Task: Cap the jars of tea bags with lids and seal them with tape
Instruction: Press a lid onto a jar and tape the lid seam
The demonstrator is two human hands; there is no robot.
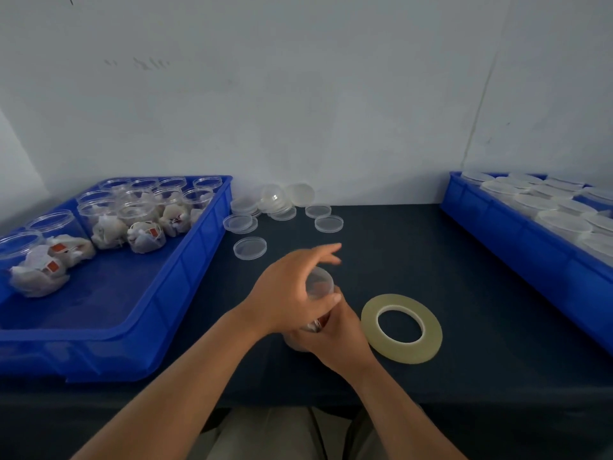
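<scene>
**Student:** What is occupying the left edge of the tabletop (464,287)?

**Tutor:** A blue tray (185,293) is sitting there, carrying open jars (109,220) of tea bags. Loose lids (328,224) are lying just beside its back right corner, along the tabletop's back edge.

**Student:** And at the middle?

**Tutor:** Near the front edge, the left hand (285,293) is pinching a lid (320,282) between thumb and blurred fingers, on the mouth of a jar (313,326). The right hand (338,336) is wrapping its fingers round the jar's body from below. The jar is tilting, and whether it is touching the tabletop cannot be told.

**Student:** Further right?

**Tutor:** A tape roll (401,355) is lying flat just beside the right hand. A second blue tray (517,247) is sitting at the right edge, carrying capped jars (564,224).
</scene>
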